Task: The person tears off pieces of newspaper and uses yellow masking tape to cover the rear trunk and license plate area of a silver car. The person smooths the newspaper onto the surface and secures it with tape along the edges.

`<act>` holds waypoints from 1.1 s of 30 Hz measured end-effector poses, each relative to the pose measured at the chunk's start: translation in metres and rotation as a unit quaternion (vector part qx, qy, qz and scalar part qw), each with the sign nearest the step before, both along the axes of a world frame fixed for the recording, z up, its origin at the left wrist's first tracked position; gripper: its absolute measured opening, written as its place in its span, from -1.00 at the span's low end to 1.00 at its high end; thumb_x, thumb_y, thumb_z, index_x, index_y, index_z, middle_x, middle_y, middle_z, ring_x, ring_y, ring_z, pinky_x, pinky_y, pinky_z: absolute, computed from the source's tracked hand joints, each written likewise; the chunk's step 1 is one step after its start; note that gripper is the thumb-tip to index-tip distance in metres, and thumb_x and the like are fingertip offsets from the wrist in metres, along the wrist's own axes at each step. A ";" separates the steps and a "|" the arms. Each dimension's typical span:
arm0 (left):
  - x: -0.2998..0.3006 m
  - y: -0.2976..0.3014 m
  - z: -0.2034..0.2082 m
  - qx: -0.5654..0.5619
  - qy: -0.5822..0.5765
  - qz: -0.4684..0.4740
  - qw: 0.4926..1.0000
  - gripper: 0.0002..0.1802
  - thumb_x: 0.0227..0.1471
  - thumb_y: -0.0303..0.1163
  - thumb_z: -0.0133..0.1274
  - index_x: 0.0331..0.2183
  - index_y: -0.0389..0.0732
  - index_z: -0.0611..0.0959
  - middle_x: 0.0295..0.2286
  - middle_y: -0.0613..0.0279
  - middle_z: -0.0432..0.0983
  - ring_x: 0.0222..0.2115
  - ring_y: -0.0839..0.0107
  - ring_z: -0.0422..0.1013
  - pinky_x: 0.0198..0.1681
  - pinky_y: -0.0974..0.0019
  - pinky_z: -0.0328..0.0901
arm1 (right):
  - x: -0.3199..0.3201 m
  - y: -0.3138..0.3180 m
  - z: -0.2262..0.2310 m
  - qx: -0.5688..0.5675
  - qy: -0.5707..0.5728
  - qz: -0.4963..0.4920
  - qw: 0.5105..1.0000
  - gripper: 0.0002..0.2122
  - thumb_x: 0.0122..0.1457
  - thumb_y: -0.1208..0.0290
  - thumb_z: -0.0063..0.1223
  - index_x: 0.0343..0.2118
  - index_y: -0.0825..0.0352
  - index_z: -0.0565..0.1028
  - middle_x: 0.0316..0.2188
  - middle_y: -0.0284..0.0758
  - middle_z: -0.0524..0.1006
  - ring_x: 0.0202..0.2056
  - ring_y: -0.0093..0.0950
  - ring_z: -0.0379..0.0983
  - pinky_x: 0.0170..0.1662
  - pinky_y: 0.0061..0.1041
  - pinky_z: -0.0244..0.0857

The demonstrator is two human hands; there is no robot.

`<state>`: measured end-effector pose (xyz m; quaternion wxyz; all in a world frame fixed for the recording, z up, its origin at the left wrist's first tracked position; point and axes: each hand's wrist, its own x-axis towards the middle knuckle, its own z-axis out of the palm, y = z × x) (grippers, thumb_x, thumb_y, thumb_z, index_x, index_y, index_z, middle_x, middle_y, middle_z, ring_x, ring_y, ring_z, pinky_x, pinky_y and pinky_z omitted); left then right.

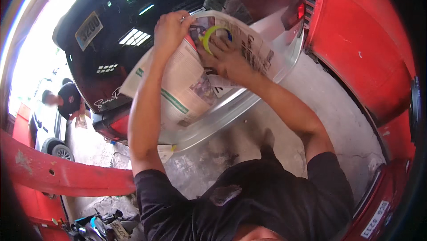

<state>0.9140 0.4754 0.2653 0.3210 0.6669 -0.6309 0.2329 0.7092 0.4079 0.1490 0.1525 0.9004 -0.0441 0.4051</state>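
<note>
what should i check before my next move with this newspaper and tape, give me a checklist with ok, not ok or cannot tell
1. Left hand on the newspaper: ok, it is at the upper edge.
2. Right hand on the newspaper: ok, it lies over the upper part.
3. Tape roll within reach: ok, the yellow-green ring is at the right hand's fingers.
4. Newspaper lying flat: not ok, it bends beneath the hands.
5. Upper edge taped down: cannot tell, the hands cover part of it.
6. Other person clear of the hands: ok, well off to the left.
</note>
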 end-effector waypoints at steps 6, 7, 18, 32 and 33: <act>0.029 -0.060 0.054 0.074 -0.217 0.112 0.967 -0.61 0.03 -0.10 0.25 -0.14 -0.07 0.68 -0.34 0.04 0.66 -0.23 -0.01 0.55 -0.17 0.00 0.41 | 0.052 -0.132 0.029 -0.048 0.037 -0.020 0.998 -0.45 0.22 0.35 -0.03 0.32 0.22 0.34 0.29 -0.10 0.34 0.35 -0.11 0.17 0.34 -0.03 0.10; 0.039 -0.062 0.056 0.068 -0.247 0.122 0.959 -0.62 0.02 -0.14 0.26 -0.12 -0.07 0.67 -0.32 0.08 0.64 -0.22 0.02 0.54 -0.15 0.01 0.40 | 0.057 -0.143 0.030 -0.036 0.032 -0.011 0.999 -0.45 0.23 0.36 -0.04 0.32 0.23 0.34 0.29 -0.11 0.35 0.35 -0.09 0.17 0.34 -0.03 0.10; -0.041 -0.039 -0.052 0.037 -0.206 0.333 0.919 -0.40 0.11 -0.23 0.20 0.20 0.09 0.53 0.16 0.01 0.34 0.19 -0.09 0.24 0.22 -0.25 0.15 | 0.045 -0.219 0.040 -0.029 0.012 0.031 0.999 -0.47 0.19 0.46 -0.01 0.28 0.33 0.37 0.37 -0.19 0.25 0.33 -0.05 0.20 0.28 0.01 0.19; 0.004 -0.060 -0.031 0.008 -0.207 0.252 0.945 -0.37 0.03 -0.25 0.26 0.17 0.00 0.55 0.22 0.17 0.33 0.28 -0.04 0.14 0.26 -0.27 0.04 | 0.075 -0.168 0.147 0.390 0.105 0.514 0.757 -0.47 0.32 0.30 -0.01 0.34 0.13 0.19 -0.39 -0.31 0.61 -0.27 -0.55 0.55 -0.20 -0.50 0.40; 0.008 -0.059 -0.030 -0.027 -0.183 0.228 0.956 -0.40 0.03 -0.28 0.26 0.14 -0.03 0.57 0.20 0.15 0.36 0.26 -0.04 0.17 0.25 -0.22 0.07 | 0.087 -0.172 0.147 0.402 0.112 0.496 0.761 -0.46 0.32 0.30 0.01 0.35 0.13 0.19 -0.43 -0.35 0.57 -0.31 -0.57 0.51 -0.24 -0.52 0.36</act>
